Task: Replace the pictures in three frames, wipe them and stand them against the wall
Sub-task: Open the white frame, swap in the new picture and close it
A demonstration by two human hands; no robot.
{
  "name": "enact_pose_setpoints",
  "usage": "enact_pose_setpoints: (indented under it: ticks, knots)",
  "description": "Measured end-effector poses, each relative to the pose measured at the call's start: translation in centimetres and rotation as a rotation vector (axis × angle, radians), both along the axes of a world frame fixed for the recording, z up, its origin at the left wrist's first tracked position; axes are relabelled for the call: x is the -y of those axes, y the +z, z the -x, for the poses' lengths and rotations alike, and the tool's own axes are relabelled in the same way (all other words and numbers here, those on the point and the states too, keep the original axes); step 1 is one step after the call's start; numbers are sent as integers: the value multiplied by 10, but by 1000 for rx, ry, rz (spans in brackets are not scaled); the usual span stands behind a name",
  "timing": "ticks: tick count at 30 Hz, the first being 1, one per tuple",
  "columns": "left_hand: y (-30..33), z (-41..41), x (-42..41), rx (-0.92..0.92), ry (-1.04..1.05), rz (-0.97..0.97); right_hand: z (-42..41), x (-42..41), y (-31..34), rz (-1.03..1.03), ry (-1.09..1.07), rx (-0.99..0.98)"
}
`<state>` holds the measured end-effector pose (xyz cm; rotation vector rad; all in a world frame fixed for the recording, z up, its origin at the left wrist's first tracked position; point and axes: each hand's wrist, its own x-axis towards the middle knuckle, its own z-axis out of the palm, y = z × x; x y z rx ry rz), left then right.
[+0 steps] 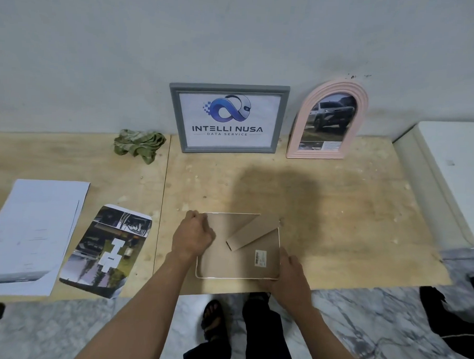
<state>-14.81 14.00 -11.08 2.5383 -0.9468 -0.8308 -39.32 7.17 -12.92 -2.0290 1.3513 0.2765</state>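
- White-rimmed rectangular frame [238, 247], brown cardboard back up, lies near the plywood table's [337, 211] front edge.
- Left hand [192, 237] presses curled fingers on its left side.
- Right hand [288, 274] grips its front-right corner.

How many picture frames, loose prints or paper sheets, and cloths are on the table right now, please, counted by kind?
Picture frames: 3, the grey frame and pink arched frame standing against the wall, and the white frame lying face down under both hands.
Loose prints or paper: 2, the arched print and the white paper stack; its sheet count cannot be told.
Cloths: 1, the green cloth.
Total: 6
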Motion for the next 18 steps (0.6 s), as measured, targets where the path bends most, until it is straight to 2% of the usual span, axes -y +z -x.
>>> enact_pose_setpoints:
  ticks: [5, 11, 16, 18]
  knots:
    - [-2, 1, 10, 11, -28, -70, -6, 6, 1, 10, -2, -65]
    - [7, 2, 25, -129, 141, -90, -9, 8, 4, 82, 73, -200]
    - [10, -4, 28, -135, 255, -90, -12, 4, 5, 99, 109, -264]
    - [14, -1, 28, -118, 234, -92, -11, 4, 4, 107, 103, -262]
